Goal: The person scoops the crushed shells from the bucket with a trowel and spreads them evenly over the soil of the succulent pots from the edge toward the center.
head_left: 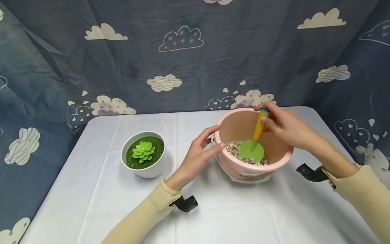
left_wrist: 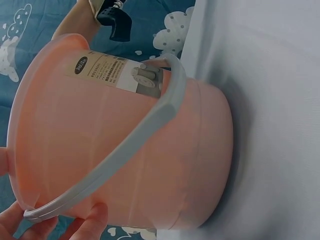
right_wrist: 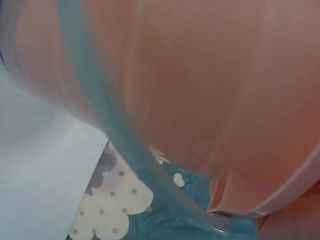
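A pink bucket [head_left: 250, 166] stands upright on the table, with a layer of small pale pebbles [head_left: 232, 148] at its bottom. My left hand [head_left: 199, 154] grips the bucket's left rim, thumb at the front edge and fingers further back beside the handle mount. In the left wrist view those fingers [left_wrist: 92, 222] show against the bucket's side by its grey handle [left_wrist: 135, 137]. Over the right rim, my right hand [head_left: 286, 127] holds a small toy shovel by its yellow grip [head_left: 259, 127]. Its green blade [head_left: 251, 151] points down at the pebbles. The right wrist view shows mostly the bucket's side [right_wrist: 200, 85].
Left of the bucket sits a white pot [head_left: 149, 172] with a green succulent [head_left: 144, 151] in it. A white cloth covers the table [head_left: 213, 217]. Behind and at the sides hangs a dark blue curtain [head_left: 189, 64] with cloud prints.
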`<state>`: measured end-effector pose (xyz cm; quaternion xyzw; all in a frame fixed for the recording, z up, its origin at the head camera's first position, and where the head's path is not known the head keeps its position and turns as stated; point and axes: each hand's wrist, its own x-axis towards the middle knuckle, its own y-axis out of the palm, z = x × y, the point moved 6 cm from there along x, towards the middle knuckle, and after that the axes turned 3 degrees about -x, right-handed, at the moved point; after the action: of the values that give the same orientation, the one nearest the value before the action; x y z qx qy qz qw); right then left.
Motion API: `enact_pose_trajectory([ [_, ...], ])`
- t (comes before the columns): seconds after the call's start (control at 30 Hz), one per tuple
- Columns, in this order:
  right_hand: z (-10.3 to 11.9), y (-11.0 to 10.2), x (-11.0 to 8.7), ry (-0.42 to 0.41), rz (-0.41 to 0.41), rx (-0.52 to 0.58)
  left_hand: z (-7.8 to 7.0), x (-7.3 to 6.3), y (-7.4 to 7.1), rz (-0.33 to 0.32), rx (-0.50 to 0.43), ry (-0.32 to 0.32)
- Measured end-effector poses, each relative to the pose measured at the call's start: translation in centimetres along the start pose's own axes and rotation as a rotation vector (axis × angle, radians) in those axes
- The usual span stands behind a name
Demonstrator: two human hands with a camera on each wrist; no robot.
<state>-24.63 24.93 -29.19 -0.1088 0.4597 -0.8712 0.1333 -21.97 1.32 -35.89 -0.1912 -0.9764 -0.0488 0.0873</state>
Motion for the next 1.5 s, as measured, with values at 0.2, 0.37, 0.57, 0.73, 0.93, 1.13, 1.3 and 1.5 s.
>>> enact_pose_trajectory([
  [0.2,0.0,0.0,0.1,-0.003,0.007,0.073,0.0,0.0,0.1,0.001,-0.003,-0.001],
  [0.37,-0.1,0.2,-0.2,0.014,0.003,0.049,0.1,0.0,0.1,0.005,-0.001,0.002],
  [0.57,0.0,0.5,-0.2,0.017,0.010,0.054,0.0,0.0,0.1,0.005,-0.015,0.006],
  [0.73,0.3,0.5,0.0,0.022,-0.003,0.007,-0.1,0.0,0.1,0.003,-0.016,0.000],
  [0.93,0.5,0.9,0.7,0.051,0.023,0.050,-0.1,-0.1,0.1,-0.002,-0.016,-0.005],
  [1.13,0.6,1.2,1.4,0.090,0.050,0.135,-0.1,0.0,0.0,-0.002,-0.014,0.005],
  [1.3,0.5,1.6,1.7,0.088,0.053,0.169,0.0,0.0,0.1,0.001,-0.014,0.000],
  [1.5,0.5,1.9,1.6,0.089,0.060,0.185,0.1,-0.1,0.2,-0.003,-0.004,0.000],
])
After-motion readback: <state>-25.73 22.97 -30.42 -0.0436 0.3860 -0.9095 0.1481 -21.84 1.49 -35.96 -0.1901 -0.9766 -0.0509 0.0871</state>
